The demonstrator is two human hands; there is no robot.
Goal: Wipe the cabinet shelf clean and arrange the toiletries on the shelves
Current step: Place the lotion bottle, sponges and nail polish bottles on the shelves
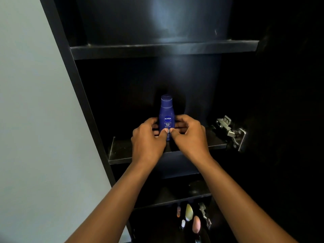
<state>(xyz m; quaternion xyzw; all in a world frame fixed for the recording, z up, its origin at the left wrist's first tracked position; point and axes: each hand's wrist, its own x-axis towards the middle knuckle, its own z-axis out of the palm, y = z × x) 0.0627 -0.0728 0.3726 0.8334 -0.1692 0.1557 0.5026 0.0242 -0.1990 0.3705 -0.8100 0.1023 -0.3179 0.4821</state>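
A blue Nivea body milk bottle [166, 111] stands upright on the middle shelf [121, 151] of a black cabinet. My left hand [148, 139] wraps its lower left side, and my right hand [189, 135] wraps its lower right side. Both thumbs meet on the front of the label. The bottle's base is hidden behind my fingers. Above it, the upper shelf [163, 50] holds nothing visible.
Several small toiletry bottles [190, 218] stand low in the cabinet under a lower shelf [175, 200]. A metal door hinge [230, 131] sticks out at the right end of the middle shelf. A pale wall [35, 120] lies left of the cabinet's side panel.
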